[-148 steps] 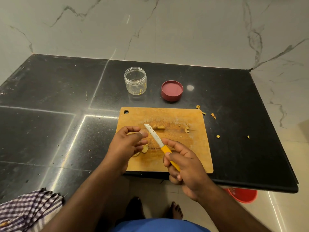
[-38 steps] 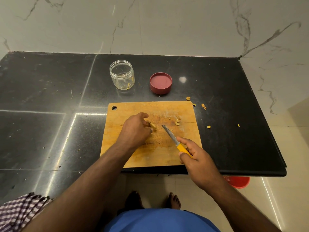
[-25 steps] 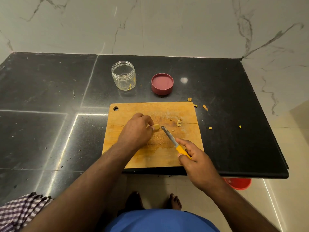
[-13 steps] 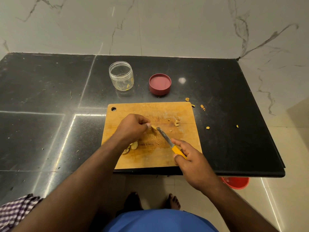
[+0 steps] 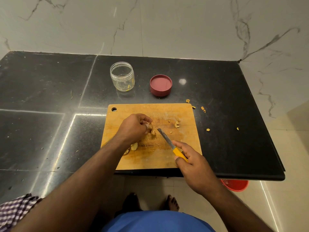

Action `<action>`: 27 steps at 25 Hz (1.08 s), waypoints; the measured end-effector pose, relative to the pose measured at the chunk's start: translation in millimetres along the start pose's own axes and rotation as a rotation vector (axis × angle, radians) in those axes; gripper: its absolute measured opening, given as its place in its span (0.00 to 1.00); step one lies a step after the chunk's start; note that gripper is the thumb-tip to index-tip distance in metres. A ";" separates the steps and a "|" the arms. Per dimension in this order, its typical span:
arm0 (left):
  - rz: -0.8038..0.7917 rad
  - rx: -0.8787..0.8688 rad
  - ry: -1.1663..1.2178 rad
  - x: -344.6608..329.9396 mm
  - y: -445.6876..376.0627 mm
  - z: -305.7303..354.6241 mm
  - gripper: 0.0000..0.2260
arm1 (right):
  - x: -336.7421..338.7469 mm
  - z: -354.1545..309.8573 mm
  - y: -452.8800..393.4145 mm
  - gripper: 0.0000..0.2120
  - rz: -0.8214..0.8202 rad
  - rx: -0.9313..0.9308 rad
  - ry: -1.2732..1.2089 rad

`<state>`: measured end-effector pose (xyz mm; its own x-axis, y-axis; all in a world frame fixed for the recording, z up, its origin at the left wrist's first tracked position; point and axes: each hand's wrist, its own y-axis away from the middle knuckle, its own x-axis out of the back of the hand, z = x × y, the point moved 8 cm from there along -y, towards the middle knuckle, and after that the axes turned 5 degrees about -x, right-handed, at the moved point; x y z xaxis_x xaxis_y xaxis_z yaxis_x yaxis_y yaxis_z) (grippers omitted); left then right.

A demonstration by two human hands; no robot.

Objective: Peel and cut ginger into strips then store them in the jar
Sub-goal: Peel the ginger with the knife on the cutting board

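Note:
On the wooden cutting board point(image 5: 182, 154) my left hand point(image 5: 134, 127) holds down a small piece of ginger point(image 5: 153, 132) with curled fingertips. My right hand point(image 5: 189, 158) grips the yellow-handled knife point(image 5: 168, 142), its blade tip lying on the board just right of the ginger. More ginger pieces point(image 5: 133, 146) lie under my left forearm, partly hidden. The clear open jar point(image 5: 122, 76) stands behind the board with a few strips inside. Its red lid point(image 5: 160, 85) lies upside down to the right of it.
Peel scraps point(image 5: 177, 124) lie on the board and on the black counter point(image 5: 225, 97) to its right. The counter's front edge runs just below the board. A red bucket point(image 5: 235, 185) sits on the floor underneath. A checked cloth point(image 5: 13, 210) is at bottom left.
My left hand has shifted its hold on the ginger piece. The knife blade has drawn slightly away to the right of it. The view has drifted a little.

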<state>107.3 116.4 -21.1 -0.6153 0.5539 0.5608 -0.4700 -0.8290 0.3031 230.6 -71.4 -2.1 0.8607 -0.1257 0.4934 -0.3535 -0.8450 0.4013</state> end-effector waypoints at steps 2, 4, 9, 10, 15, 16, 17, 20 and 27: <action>-0.034 -0.008 -0.034 -2.1 -1.0 -1.5 0.13 | 0.3 -1.3 1.3 0.23 0.004 0.012 -0.003; -0.027 -0.016 -0.059 -1.1 -1.7 -2.4 0.13 | -0.6 -3.9 1.8 0.23 0.005 0.035 0.011; 0.001 -0.036 -0.103 0.4 -4.2 -2.9 0.11 | -7.6 -15.3 0.1 0.24 -0.003 0.100 0.142; 0.003 -0.035 -0.104 0.6 -4.7 -2.8 0.11 | -9.8 -18.5 -0.5 0.24 -0.010 0.121 0.169; 0.003 -0.027 -0.093 1.5 -7.2 -3.6 0.10 | -20.3 -28.2 -4.1 0.25 -0.033 0.176 0.282; 0.002 -0.028 -0.089 1.5 -7.3 -3.7 0.10 | -21.9 -28.6 -4.3 0.25 -0.032 0.183 0.295; 0.002 -0.028 -0.082 1.6 -7.4 -3.9 0.10 | -23.4 -28.4 -4.4 0.25 -0.031 0.190 0.304; 0.002 -0.022 -0.060 1.8 -6.3 -3.7 0.10 | -26.4 -27.4 -4.9 0.25 -0.035 0.203 0.321; 0.000 -0.016 -0.041 2.3 -6.2 -3.6 0.10 | -28.1 -30.4 -3.3 0.26 0.011 0.232 0.411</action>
<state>106.5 123.2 -24.4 -0.5891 0.5500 0.5920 -0.4802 -0.8275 0.2909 196.4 -49.3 6.2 0.6243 0.0409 0.7801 -0.2305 -0.9445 0.2341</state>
